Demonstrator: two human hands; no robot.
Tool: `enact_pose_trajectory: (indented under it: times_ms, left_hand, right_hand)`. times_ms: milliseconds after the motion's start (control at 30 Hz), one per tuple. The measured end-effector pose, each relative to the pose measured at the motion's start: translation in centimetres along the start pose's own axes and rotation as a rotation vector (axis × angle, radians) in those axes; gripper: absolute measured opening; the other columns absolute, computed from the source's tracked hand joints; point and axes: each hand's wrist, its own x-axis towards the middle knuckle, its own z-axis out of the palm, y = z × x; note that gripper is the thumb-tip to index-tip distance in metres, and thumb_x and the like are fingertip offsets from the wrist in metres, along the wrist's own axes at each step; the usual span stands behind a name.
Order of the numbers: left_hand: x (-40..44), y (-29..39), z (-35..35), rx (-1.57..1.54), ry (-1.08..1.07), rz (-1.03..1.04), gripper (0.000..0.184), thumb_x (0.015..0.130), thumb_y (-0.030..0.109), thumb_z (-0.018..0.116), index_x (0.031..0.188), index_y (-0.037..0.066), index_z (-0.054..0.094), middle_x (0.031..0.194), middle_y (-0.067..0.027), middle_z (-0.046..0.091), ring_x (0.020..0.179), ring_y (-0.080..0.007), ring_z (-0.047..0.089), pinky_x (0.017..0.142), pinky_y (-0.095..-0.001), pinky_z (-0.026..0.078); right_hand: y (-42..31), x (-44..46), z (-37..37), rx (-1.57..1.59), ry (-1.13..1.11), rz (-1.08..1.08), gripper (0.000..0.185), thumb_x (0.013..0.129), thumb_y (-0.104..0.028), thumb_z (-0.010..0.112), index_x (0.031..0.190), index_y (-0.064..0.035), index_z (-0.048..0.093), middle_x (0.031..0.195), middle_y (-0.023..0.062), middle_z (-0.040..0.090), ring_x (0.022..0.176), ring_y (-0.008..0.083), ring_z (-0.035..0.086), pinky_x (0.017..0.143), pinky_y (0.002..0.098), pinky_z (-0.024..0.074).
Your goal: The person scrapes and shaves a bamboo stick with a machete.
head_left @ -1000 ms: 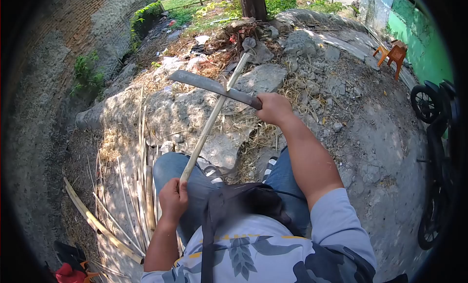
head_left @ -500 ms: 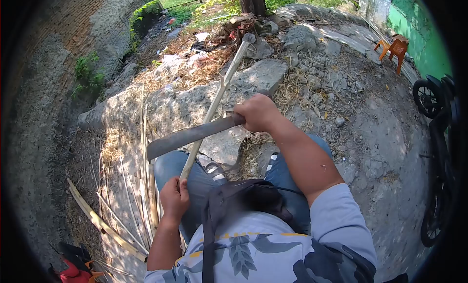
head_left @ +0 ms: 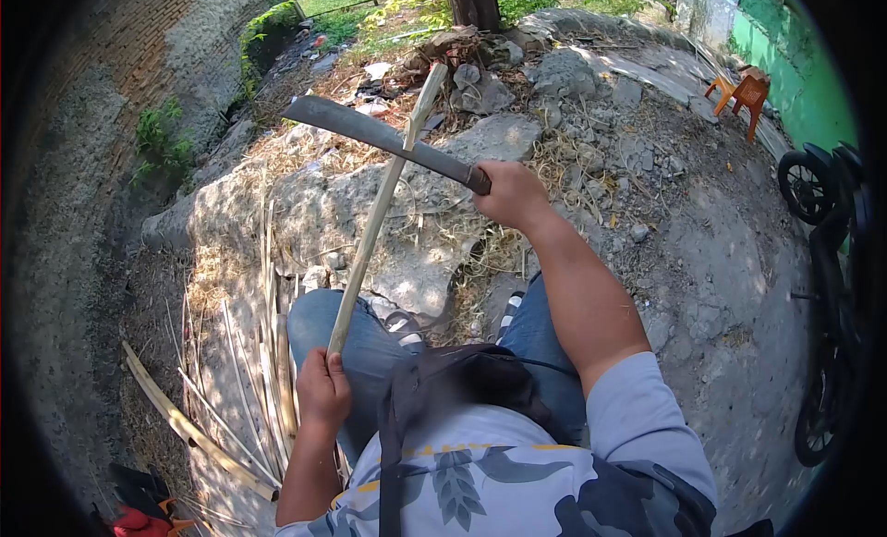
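My left hand (head_left: 323, 389) is closed around the lower end of a long pale bamboo strip (head_left: 369, 232), which slants up and away from my left knee. In my right hand (head_left: 510, 197) is the handle of a machete (head_left: 370, 130), gripped with the fingers wrapped round it. The broad dark blade points to the left and crosses the strip near its far end. It appears to touch the strip there, with part of the strip showing above the blade.
Several split bamboo strips (head_left: 270, 352) and a thicker curved bamboo piece (head_left: 189, 431) lie on the ground at my left. Ahead are rocks (head_left: 565, 73) and a tree trunk (head_left: 475, 6). Orange plastic chairs (head_left: 750, 91) and a motorcycle (head_left: 827, 250) stand at the right.
The machete has moved up and away along the strip, from near its middle to near its far end. My left hand has shifted slightly down and left, still holding the strip.
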Motion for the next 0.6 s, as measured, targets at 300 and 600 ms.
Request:
enact_pose_trajectory:
  times_ms: [300, 600]
  left_hand:
    - [-2.6, -3.2, -3.6, -0.701, -0.64, -0.501, 0.034, 0.114, 0.036, 0.048, 0.102, 0.007, 0.058, 0.068, 0.0012, 0.052, 0.06, -0.0089, 0.052, 0.054, -0.0269, 0.042]
    - [-1.7, -3.3, -2.6, -0.865, -0.611, -0.655, 0.034, 0.114, 0.037, 0.048, 0.103, 0.007, 0.059, 0.069, 0.0029, 0.048, 0.057, -0.0073, 0.045, 0.052, -0.025, 0.038]
  right_hand:
    - [-0.5, -0.7, -0.2, -0.052, -0.059, -0.178, 0.018, 0.08, -0.024, 0.073, 0.095, -0.0159, 0.071, 0.086, 0.0131, 0.073, 0.086, 0.0374, 0.073, 0.075, 0.0513, 0.057]
    - [-4.6, -2.2, 1.4, -0.307, -0.453, -0.351, 0.018, 0.078, -0.022, 0.072, 0.095, -0.0183, 0.072, 0.091, 0.0081, 0.076, 0.09, 0.031, 0.075, 0.081, 0.0468, 0.0586]
